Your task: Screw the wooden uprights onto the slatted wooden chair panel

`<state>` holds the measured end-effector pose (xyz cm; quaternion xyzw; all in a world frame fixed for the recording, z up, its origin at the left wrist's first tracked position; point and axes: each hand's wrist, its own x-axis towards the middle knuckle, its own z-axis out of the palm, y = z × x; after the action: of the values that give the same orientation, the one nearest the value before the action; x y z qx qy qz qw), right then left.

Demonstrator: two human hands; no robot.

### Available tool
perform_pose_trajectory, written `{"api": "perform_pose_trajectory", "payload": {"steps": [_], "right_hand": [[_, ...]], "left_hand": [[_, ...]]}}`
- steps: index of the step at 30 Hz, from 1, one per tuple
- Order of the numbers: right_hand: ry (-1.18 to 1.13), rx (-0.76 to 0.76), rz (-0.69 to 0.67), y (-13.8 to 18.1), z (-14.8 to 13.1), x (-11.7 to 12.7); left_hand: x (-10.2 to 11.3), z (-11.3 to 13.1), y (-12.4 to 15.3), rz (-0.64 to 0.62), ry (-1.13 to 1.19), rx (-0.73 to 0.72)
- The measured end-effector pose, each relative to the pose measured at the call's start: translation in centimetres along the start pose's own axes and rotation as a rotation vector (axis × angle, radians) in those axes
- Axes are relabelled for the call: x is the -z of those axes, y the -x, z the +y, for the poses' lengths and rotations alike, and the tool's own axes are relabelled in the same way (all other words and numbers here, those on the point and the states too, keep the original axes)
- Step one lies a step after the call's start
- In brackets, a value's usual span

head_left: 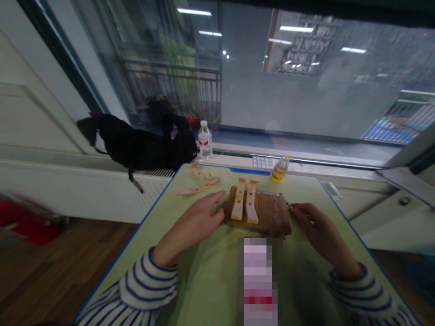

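Observation:
A brown ribbed slab [272, 210], perhaps corrugated cardboard, lies on the table before me. Across its left half rest two pale wooden pieces [239, 199], side by side, with holes and bent ends. My left hand [202, 217] is at the slab's left end, index finger and thumb stretched out and apart; whether it touches the slab is unclear. At the right end, my right hand [312, 224] is closed in a pinch on something small and dark with a yellowish spot, too small to name. More wooden pieces [193, 190] lie beyond my left hand.
The green table [204, 290] has a blue rim. A yellow-based clear bottle [279, 171] stands at its far edge. On the sill behind are a water bottle [205, 142] and a black bag or garment [142, 145]. A pixelated strip [258, 280] covers the near middle.

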<state>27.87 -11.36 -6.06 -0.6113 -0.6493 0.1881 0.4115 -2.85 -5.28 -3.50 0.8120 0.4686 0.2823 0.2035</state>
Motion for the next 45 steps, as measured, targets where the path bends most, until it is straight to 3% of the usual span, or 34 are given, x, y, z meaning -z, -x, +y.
{"api": "perform_pose_trajectory", "payload": {"steps": [3, 6, 9, 14, 18, 22, 27, 31, 33, 39, 45], "right_hand": [[-0.040, 0.016, 0.018, -1.4, -1.1, 0.2], [-0.091, 0.036, 0.022, -3.0, -2.0, -0.8], [-0.128, 0.052, 0.025, -3.7, -2.2, -2.8], [-0.157, 0.081, 0.010, -3.5, -1.2, -5.9], [-0.149, 0.059, 0.014, -3.3, -0.4, -6.3], [-0.130, 0.014, -0.016, -3.0, -0.3, -6.1], [-0.118, -0.017, -0.050, -2.5, -0.6, -5.8], [-0.105, -0.004, -0.069, -2.6, -0.9, -5.0], [-0.113, -0.008, -0.061, -2.8, -1.0, -4.4], [-0.194, -0.013, -0.017, -3.8, -1.3, -4.1], [-0.278, 0.013, -0.102, -5.6, -3.1, -5.6]], "left_hand": [[0.0, -0.2, -3.1, 0.248, 0.107, 0.126], [-0.7, 0.0, -6.4, 0.274, 0.152, 0.084], [-1.2, 0.3, -8.7, 0.199, 0.191, -0.016], [-2.0, -0.3, -10.4, -0.033, 0.244, -0.196], [-2.9, -1.0, -11.2, -0.192, 0.255, -0.295], [-3.8, -1.5, -11.8, -0.245, 0.232, -0.326], [-3.7, -1.3, -11.7, -0.189, 0.116, -0.384], [-2.7, -1.3, -9.9, 0.110, -0.024, -0.454], [-2.1, -1.7, -8.3, 0.149, -0.050, -0.494], [-1.4, -3.3, -4.3, -0.176, 0.067, -0.570], [-2.4, -3.0, -4.0, -0.278, 0.092, -0.589]]}}
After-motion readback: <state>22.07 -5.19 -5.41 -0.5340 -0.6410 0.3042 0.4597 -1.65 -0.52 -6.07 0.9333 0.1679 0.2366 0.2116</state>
